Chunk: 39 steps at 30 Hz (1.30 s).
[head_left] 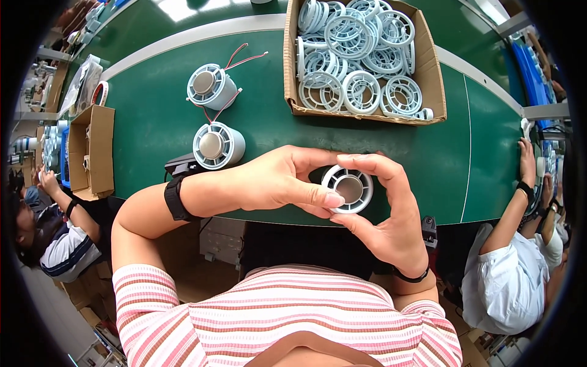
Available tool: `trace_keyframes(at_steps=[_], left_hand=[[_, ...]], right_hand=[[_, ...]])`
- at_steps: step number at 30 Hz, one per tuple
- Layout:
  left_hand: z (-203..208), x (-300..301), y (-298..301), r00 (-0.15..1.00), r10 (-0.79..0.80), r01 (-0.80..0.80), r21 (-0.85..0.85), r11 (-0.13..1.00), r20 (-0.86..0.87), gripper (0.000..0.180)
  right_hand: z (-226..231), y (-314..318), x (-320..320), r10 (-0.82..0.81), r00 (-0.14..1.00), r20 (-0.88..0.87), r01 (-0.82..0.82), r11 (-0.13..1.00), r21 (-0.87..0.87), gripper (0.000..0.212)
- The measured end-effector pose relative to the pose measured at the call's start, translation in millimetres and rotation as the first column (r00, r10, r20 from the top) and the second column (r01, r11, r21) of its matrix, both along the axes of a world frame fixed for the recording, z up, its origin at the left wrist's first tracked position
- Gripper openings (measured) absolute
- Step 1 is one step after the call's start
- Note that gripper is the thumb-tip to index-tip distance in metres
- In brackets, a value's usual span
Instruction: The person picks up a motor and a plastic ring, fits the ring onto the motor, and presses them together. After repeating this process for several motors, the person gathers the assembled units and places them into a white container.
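Both hands wrap one small white round motor part (348, 188) with a ring frame and a grey metal centre, held just above the near edge of the green table (159, 131). My left hand (278, 178) grips it from the left, thumb pressed on its front rim. My right hand (385, 211) curls over it from the right and top. Two similar white cylindrical units stand on the table to the left: one (217, 145) close by, another (211, 87) farther back with red wires trailing from it.
A cardboard box (434, 92) full of white ring frames sits at the back right. A smaller open carton (92, 150) stands at the table's left end. Other people sit at the left (55, 235) and the right (510, 269). A black object (181, 165) lies by my left wrist.
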State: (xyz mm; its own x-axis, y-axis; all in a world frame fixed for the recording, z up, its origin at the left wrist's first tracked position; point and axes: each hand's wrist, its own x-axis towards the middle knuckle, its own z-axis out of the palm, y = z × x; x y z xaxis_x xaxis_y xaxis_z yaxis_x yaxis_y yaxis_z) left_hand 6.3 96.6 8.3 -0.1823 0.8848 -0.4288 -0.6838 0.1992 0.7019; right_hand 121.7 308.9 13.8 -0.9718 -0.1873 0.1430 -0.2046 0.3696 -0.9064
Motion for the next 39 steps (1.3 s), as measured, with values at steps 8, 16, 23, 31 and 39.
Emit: trace_keyframes(at_steps=[8,16,23,31,39], left_hand=[[-1,1,-1,0.998,0.03,-0.03,-0.016,0.999,0.058,0.072],[-6,5,-3,0.993,-0.029,0.044,0.135,0.99,-0.116,0.083],[57,27,-28,0.339,-0.19,-0.038,-0.215,0.976,-0.921,0.066],[74,2,-78,-0.396,-0.595,-0.388,-0.46,0.799,-0.699,0.067],[60,-14,-39,-0.323,-0.35,-0.062,-0.35,0.935,-0.879,0.068]], right_hand=[[-4,-1,0,-0.018,0.998,-0.059,0.021,0.999,0.046,0.074],[-10,-7,-1,-0.068,0.994,-0.085,0.064,0.997,-0.046,0.067],[0,16,14,-0.139,0.942,-0.307,0.275,0.843,0.463,0.064],[-8,116,-9,-0.471,0.707,-0.529,0.707,0.447,0.547,0.049],[41,58,-78,-0.075,0.901,-0.428,0.288,0.841,0.458,0.022]])
